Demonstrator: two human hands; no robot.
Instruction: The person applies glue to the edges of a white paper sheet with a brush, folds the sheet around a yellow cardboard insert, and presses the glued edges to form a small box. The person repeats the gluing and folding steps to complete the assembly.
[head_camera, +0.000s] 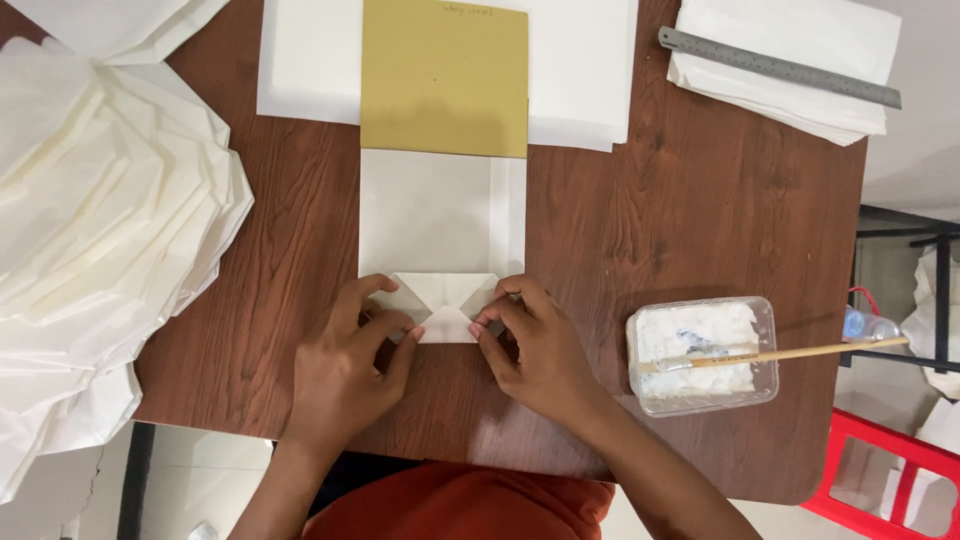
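Note:
A white paper bag (430, 215) lies flat on the brown wooden table (690, 200), its far end tucked under a mustard-yellow card (445, 75). The near end is folded into a diamond-shaped bottom flap (445, 298). My left hand (350, 365) presses the flap's left corner with its fingertips. My right hand (530, 345) pinches the flap's right corner. Both hands hold the fold down near the table's front edge.
A big heap of folded white paper bags (100, 230) fills the left. White sheets (590, 70) lie under the yellow card. A steel ruler (780, 67) rests on a paper stack (790, 100) at back right. A clear tub of white paste (700, 355) carries a brush (790, 353). A red stool (890, 470) stands below right.

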